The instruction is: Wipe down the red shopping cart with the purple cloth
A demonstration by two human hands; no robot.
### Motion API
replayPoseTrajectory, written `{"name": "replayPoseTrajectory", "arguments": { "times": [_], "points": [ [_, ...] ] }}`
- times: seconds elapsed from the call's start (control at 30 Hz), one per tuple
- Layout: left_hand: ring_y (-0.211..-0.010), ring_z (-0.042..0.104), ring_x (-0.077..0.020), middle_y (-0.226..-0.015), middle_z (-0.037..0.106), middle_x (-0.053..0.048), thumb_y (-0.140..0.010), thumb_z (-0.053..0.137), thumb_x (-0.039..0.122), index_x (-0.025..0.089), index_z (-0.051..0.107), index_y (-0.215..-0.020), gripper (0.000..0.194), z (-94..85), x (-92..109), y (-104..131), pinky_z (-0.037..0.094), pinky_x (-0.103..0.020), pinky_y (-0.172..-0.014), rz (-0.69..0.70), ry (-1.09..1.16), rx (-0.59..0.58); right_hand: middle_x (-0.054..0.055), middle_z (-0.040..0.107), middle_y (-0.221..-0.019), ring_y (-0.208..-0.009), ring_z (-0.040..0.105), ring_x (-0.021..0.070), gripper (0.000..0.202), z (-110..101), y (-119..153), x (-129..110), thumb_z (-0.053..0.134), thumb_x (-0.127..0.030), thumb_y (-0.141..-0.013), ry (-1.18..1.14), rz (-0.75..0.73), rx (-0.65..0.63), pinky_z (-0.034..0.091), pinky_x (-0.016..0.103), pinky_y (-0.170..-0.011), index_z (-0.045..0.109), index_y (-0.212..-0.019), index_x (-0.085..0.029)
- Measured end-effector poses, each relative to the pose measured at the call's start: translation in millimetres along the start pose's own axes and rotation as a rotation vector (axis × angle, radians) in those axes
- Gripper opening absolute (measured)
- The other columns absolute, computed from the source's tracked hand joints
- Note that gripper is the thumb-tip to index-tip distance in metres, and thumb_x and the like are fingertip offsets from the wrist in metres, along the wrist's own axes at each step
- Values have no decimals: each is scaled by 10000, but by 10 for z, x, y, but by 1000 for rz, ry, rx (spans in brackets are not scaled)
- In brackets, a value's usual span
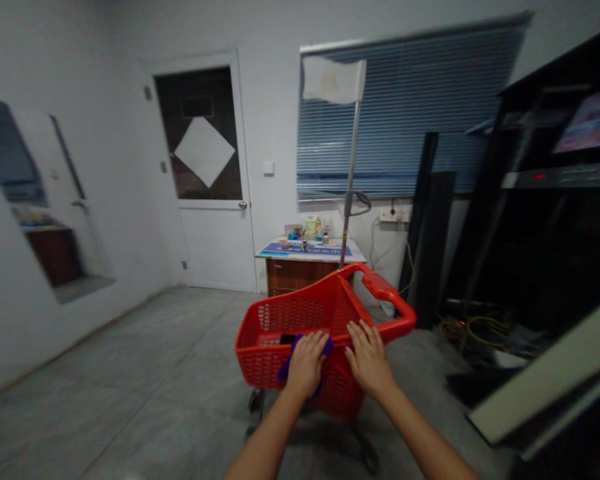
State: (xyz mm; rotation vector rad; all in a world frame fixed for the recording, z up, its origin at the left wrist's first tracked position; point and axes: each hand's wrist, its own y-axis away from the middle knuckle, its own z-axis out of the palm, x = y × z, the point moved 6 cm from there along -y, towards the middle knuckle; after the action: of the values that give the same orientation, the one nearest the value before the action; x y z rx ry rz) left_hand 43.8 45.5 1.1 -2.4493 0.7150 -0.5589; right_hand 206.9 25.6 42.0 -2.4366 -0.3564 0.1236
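A red plastic shopping cart (260, 365) on dark casters stands in front of me, its red handle (400, 325) toward the right. My left hand (307, 360) is closed on a purple cloth (284, 371) and presses it over the cart's near rim. Farther right, my right hand (369, 353) lies on the same rim with its fingers stretched out. Inside the basket, a small black object (287, 339) shows partly behind the left hand. A pole with a white flag (333, 80) rises behind the cart's handle end; its foot is hidden.
Behind the cart is a brown wooden cabinet (300, 272) with small bottles on top. A white door (217, 250) stands at the back left. Black racks (480, 267) with cables (485, 328) on the floor fill the right side, near a pale leaning panel (545, 373). Grey floor (145, 380) extends left.
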Motion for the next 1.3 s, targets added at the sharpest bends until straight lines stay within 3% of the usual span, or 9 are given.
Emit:
{"name": "replayPoseTrajectory", "arguments": {
  "times": [0.23, 0.47, 0.73, 0.97, 1.2, 1.3],
  "points": [
    [-1335, 433, -206, -1451, 481, -44, -927, 467, 136, 270, 397, -1423, 518, 47, 230, -193, 333, -483, -1129, 32, 97, -38, 74, 486, -1436, -1391, 278, 252, 503, 10, 10, 6, 370, -343, -944, -2, -8, 7, 172, 460, -1160, 460, -1396, -142],
    [-1329, 437, -204, -1444, 488, -39, -902, 485, 104, 283, 405, -1418, 552, -10, 26, -66, 331, -481, -1130, 19, 80, -32, 75, 476, -1444, -1396, 269, 257, 527, 38, 18, 12, 361, -355, -946, -7, -17, 9, 178, 479, -1156, 412, -1434, -164],
    [-1326, 441, -201, -1446, 487, -47, -929, 459, 145, 272, 404, -1420, 511, 30, 227, -219, 339, -480, -1126, 41, 137, -43, 79, 484, -1436, -1388, 276, 257, 516, 40, 12, 17, 368, -371, -948, -2, 0, 5, 166, 467, -1163, 454, -1401, -141],
    [-1344, 420, -208, -1457, 474, -39, -910, 440, 94, 277, 406, -1417, 541, 16, 25, -64, 313, -503, -1135, 10, 108, -24, 68, 479, -1441, -1397, 254, 251, 533, 45, 21, -1, 378, -364, -940, 3, 6, 18, 174, 461, -1162, 410, -1433, -165],
    [-1331, 436, -206, -1436, 499, -43, -937, 435, 143, 256, 429, -1400, 477, 48, 224, -225, 329, -488, -1130, 20, 147, -30, 78, 494, -1427, -1380, 288, 260, 505, 34, 11, -16, 377, -357, -941, 0, 10, 20, 158, 464, -1164, 469, -1386, -135],
    [-1339, 426, -207, -1448, 483, -42, -930, 441, 137, 272, 403, -1417, 507, 32, 195, -197, 334, -489, -1125, 64, 139, -34, 68, 477, -1443, -1387, 278, 258, 508, 31, 15, -11, 381, -363, -941, -1, 9, 9, 154, 460, -1165, 461, -1391, -140]
  ]
}}
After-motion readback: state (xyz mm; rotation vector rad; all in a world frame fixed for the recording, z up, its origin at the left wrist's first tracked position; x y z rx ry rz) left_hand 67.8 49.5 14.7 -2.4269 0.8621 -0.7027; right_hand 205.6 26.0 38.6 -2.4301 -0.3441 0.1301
